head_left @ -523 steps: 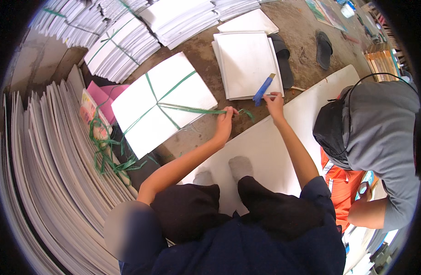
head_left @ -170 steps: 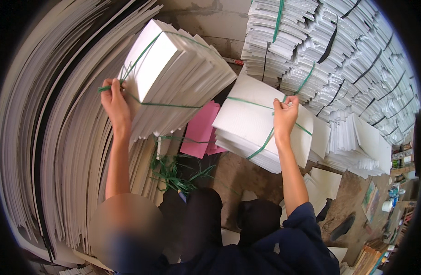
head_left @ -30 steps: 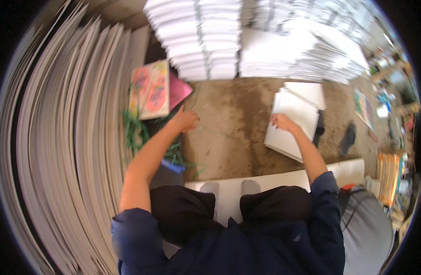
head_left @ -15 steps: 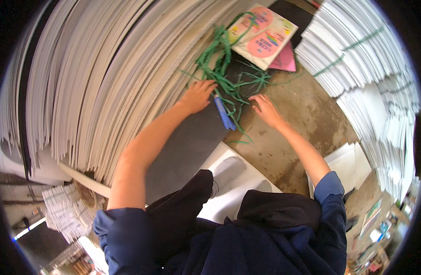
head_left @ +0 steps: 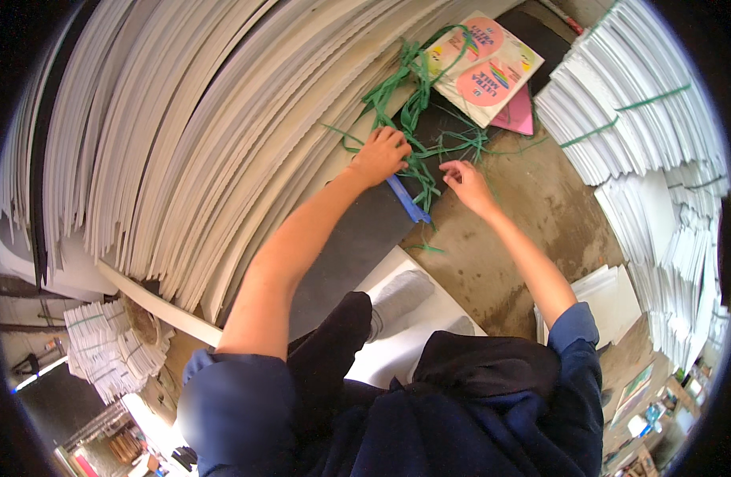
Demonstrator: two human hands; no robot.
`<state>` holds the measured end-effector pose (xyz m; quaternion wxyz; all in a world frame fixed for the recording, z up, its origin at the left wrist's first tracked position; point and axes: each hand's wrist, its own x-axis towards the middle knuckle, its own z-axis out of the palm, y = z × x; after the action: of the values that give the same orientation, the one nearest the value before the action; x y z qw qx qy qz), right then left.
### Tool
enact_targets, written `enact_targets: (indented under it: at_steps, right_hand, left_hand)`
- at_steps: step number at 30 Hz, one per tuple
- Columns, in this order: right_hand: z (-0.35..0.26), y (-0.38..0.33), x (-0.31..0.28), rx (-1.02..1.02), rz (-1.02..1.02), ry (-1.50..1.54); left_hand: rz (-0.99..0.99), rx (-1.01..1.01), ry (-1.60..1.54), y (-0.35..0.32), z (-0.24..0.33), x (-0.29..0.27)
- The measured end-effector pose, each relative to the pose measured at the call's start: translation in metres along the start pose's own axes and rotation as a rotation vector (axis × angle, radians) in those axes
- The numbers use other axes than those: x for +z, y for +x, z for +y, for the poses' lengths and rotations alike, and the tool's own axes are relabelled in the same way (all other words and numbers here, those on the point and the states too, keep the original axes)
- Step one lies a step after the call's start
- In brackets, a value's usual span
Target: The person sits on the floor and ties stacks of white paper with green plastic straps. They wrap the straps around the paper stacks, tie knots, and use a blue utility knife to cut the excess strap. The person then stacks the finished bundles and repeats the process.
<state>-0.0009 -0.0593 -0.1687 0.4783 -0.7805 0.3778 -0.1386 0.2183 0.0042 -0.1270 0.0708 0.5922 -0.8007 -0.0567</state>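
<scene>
A tangle of green plastic strips [head_left: 417, 103] lies on a dark board [head_left: 345, 238], beside the tall stack of sheets. My left hand [head_left: 381, 155] is on the lower part of the tangle, its fingers curled over the strips. A long, narrow blue thing [head_left: 407, 200] sticks out below that hand; its upper end is hidden, so its kind does not show. To the right, my right hand [head_left: 467, 184] is just beside the loose strands, above the stained floor. Its index finger and thumb are apart, and nothing shows between them.
Large stacked sheets [head_left: 182, 143] rise along the left. A printed carton piece [head_left: 480, 67] lies on a pink sheet [head_left: 518, 111] at the far end. Strapped white bundles [head_left: 612, 111] stand at right. Near my legs are a white board [head_left: 405, 318] and loose white sheets [head_left: 604, 298].
My left hand has moved a little right and farther away, its fingers curling over the strips. The strips below it have bunched up. My right hand has drawn its fingers in slightly.
</scene>
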Motion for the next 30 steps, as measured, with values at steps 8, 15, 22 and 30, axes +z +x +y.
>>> enact_targets:
  at_steps: [8, 15, 22, 30]
  right_hand:
    - [-0.072, -0.013, -0.106, -0.192, 0.180, 0.358]
    - [-0.173, -0.095, -0.280, -0.181, 0.633, 0.599]
    - [-0.156, -0.206, -0.361, -0.431, 1.275, 0.905]
    - [-0.025, -0.244, -0.305, 0.797, 1.079, -0.301]
  left_hand:
    - [0.123, 0.180, -0.548, 0.088, 0.062, -0.121]
    - [0.402, 0.262, -0.429, 0.151, 0.097, -0.238]
    - [0.426, 0.087, -0.726, 0.186, 0.161, -0.258]
    - [0.288, 0.107, -0.996, 0.196, 0.214, -0.172]
